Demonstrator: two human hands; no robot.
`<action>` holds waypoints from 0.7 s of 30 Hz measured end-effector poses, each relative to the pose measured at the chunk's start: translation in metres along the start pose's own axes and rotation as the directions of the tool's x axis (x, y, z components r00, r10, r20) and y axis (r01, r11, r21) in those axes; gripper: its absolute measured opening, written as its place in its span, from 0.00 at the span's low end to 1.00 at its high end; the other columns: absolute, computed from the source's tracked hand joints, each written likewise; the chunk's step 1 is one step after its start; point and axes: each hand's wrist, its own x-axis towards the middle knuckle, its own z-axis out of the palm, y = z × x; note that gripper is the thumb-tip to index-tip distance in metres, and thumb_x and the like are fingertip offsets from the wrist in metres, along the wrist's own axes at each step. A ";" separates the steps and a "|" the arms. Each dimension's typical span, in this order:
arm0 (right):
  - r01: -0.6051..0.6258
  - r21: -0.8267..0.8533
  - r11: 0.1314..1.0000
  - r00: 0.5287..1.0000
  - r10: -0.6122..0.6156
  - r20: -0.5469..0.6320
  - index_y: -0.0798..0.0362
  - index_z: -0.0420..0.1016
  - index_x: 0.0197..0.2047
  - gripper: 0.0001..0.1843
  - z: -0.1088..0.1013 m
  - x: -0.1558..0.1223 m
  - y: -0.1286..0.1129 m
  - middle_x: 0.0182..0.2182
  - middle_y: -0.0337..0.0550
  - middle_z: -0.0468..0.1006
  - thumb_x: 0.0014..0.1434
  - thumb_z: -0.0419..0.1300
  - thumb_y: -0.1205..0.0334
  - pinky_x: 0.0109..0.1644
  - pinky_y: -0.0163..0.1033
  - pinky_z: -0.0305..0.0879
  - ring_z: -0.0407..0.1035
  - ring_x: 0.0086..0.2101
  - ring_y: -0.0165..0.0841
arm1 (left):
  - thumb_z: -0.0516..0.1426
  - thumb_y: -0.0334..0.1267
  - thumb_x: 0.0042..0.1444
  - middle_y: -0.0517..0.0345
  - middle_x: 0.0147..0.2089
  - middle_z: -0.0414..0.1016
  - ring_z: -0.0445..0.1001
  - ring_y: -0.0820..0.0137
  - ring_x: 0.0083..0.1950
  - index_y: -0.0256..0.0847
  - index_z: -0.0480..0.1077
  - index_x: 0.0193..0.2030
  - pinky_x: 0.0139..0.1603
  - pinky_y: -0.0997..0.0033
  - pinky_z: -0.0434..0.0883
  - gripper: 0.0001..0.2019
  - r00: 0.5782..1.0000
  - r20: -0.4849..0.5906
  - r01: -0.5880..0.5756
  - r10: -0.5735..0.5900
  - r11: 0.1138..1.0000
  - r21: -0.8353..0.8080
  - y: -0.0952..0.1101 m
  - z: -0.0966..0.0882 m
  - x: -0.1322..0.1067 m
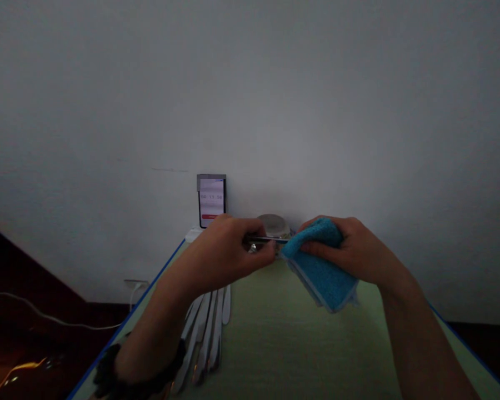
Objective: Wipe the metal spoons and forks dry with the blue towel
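Observation:
In the head view my left hand (233, 247) is closed in a pinch on a thin metal piece of cutlery (270, 239), seen almost edge-on, so its exact kind does not show. My right hand (350, 247) grips a folded blue cloth (323, 278), whose upper fold covers the right end of the cutlery. Both hands are raised over the pale green table. Below my left forearm, several metal table knives (210, 330) lie side by side, partly hidden by the arm.
A phone (212, 203) showing a timer stands upright against the wall. A round, translucent container (274, 225) sits behind my hands, partly covered. The green table (300, 350) has blue edges, and a white cable (54, 319) runs at the left.

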 end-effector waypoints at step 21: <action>0.047 0.020 0.999 0.998 -0.048 0.038 0.48 0.75 0.39 0.14 0.000 0.002 0.000 0.30 0.36 0.78 0.53 0.58 0.51 0.31 0.33 0.65 0.71 0.29 0.31 | 0.54 0.39 0.52 0.65 0.18 0.64 0.60 0.79 0.20 0.36 0.68 0.24 0.21 0.78 0.54 0.10 0.999 0.030 -0.015 0.015 1.000 0.024 0.000 -0.001 0.001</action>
